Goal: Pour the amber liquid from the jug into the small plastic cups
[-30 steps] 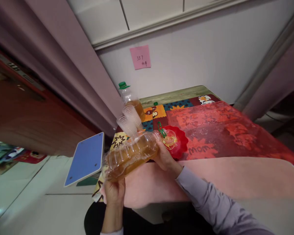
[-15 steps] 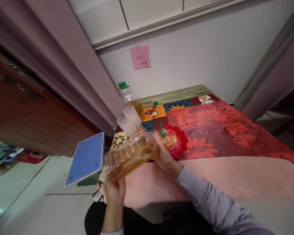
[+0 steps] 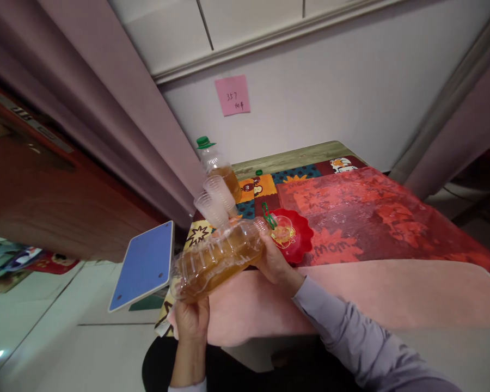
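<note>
The left hand [image 3: 193, 317] clasps the bottle [image 3: 218, 261] at its base, the right hand [image 3: 276, 261] its neck, tilted toward the bowl [image 3: 304, 234]; a slack grip could drop it; a sideways swing might topple the cups [image 3: 212, 209].

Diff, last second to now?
Nothing visibly moved bar a slight view shift; nothing taken or released. Unchanged: left hand at the base of the tipped bottle, right hand near its neck, red bowl alongside, cups and other bottle behind.
</note>
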Action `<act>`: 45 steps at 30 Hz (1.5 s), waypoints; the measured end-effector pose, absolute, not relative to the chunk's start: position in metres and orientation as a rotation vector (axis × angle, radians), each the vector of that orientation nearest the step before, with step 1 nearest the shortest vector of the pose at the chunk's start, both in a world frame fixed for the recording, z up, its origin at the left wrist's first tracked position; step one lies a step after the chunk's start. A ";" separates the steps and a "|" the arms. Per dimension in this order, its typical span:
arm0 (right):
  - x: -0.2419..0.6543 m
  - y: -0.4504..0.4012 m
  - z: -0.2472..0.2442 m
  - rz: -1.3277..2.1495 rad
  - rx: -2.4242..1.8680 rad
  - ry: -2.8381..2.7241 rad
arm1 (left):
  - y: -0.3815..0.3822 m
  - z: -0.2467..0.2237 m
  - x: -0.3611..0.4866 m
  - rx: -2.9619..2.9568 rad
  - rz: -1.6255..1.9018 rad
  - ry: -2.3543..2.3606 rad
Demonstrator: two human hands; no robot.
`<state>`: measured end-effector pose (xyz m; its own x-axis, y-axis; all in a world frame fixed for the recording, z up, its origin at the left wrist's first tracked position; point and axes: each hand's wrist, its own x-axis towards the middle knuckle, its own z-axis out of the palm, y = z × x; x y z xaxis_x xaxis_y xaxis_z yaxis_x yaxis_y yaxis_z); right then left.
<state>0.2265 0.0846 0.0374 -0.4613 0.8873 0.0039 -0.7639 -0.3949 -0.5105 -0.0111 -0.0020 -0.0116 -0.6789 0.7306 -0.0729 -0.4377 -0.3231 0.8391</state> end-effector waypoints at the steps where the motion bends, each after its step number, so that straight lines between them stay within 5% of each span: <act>1: 0.227 0.085 0.038 1.993 -0.334 -0.547 | -0.002 -0.012 -0.011 0.423 2.047 1.161; 45: 0.228 0.083 0.044 1.991 -0.360 -0.581 | 0.000 -0.015 -0.008 0.380 2.110 1.148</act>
<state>0.2277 0.0832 0.0440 -0.4646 0.8855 -0.0067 -0.7430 -0.3939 -0.5411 -0.0077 0.0001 -0.0145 -0.7157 0.6949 -0.0693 -0.4354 -0.3665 0.8222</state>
